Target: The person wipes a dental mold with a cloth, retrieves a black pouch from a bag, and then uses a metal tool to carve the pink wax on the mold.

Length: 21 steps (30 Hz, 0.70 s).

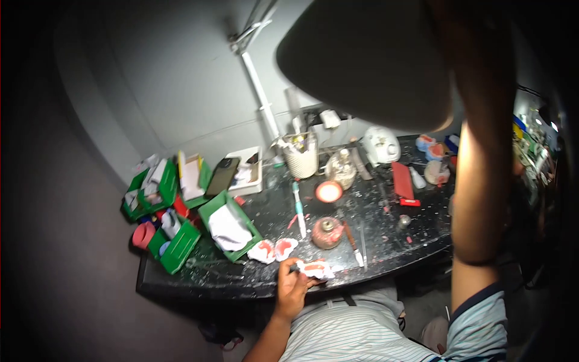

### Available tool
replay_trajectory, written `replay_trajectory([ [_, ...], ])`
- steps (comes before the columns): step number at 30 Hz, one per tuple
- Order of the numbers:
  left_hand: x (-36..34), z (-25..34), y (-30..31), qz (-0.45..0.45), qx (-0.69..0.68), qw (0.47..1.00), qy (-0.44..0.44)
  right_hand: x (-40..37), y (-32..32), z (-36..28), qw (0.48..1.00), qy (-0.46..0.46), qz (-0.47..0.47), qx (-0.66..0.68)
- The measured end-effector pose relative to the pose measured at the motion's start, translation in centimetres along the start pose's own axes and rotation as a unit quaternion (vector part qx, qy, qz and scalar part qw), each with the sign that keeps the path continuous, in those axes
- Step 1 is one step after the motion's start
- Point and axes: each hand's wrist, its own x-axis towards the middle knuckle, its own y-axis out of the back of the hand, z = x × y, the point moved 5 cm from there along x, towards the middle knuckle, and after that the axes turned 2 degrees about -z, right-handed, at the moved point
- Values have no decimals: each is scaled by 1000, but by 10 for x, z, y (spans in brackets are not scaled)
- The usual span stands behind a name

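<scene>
Left hand (291,294) closed, thumb and fingers gripping the red-and-white cast (316,269) at the near edge of the desk (211,279). Right hand lost in shadow by the lamp (368,66); grip undeterminable. Advised: steady cast, light squarely upon it.

Cluttered black table (274,208) against a grey wall (175,72)
At the left, a green bin (224,199) holds a crumpled white cloth (228,229), with a dark phone (223,176) just behind it and a pink ring (143,235) farther left; a white tray (252,186) sits near the phone. Along the back stand a pale basket (303,164) filled with tools, a glass jar (342,169) and a white machine (382,146); a flat red case (402,180) lies in front of the machine.
</scene>
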Motion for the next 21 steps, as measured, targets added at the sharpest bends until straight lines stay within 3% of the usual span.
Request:
replay_trajectory([
  [2,0,3,-2,16,29,999,-13,-12,-3,0,966,-225,1,126],
  [4,2,2,2,18,54,998,-7,-4,8,0,913,-257,-11,318],
  [6,3,4,-2,8,44,999,-22,-2,5,-13,949,-249,16,190],
  [7,4,4,-2,11,48,999,-21,3,10,-20,943,-188,63,267],
  [8,4,4,-3,12,51,998,-18,1,15,-18,932,-317,-32,174],
  [10,4,4,-4,10,49,998,-23,2,20,4,904,-300,-108,284],
  [13,3,6,-5,8,32,999,-20,3,24,12,907,-252,-112,318],
  [16,4,7,-7,6,61,998,-32,7,34,8,897,-318,-163,261],
  [20,4,5,-2,2,55,998,-34,-9,15,9,914,-303,-55,263],
  [21,4,2,2,-3,53,998,-37,-18,3,17,933,-309,-25,184],
])
